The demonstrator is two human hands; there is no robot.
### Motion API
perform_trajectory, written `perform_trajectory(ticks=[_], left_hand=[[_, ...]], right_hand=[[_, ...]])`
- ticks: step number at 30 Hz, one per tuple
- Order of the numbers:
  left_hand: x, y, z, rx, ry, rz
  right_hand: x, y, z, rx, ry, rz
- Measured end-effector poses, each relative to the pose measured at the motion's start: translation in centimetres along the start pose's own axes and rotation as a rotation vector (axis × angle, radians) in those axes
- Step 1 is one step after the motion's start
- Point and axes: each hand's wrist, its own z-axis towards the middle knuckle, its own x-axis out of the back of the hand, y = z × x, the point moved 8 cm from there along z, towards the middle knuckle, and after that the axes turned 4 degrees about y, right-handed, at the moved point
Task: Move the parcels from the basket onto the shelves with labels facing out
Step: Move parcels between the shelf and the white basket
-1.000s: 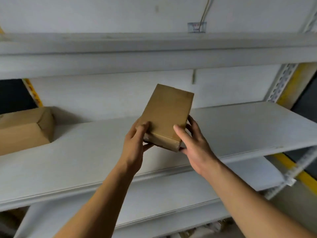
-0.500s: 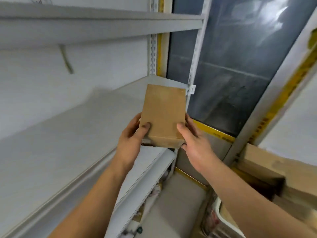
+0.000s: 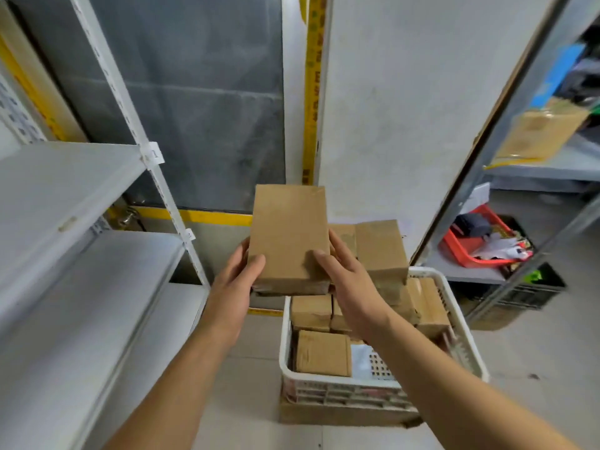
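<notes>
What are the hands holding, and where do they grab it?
Both hands hold one brown cardboard box. The left hand grips its lower left corner, the right hand its lower right corner, thumbs on the top face.

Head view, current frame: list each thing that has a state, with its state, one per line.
Held parcel: off the shelf, above the basket, plain face up, no label visible.
Left hand: grips the parcel's left edge.
Right hand: grips its right edge.
Basket: on the floor, with several brown parcels inside.
White shelves: visible boards bare.
</notes>
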Motion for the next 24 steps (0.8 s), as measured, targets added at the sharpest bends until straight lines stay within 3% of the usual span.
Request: perform_trajectory(ticks=[9,14,24], left_hand=[[-14.3,-5.5,5.4,0.134,-0.183,0.080],[-19.3,-8.4,10.5,0.197,-0.270,0.064],[-24.6,-13.5,17.3,0.312,-0.290,0.092]], right_hand=[[14.7,2.4,3.7,-0.018,0.199,-0.009],[19.0,2.8,7.4,-0.030,0.287,-0.028],[23.4,6.2,14.4,-0.179,0.261,-0.113]])
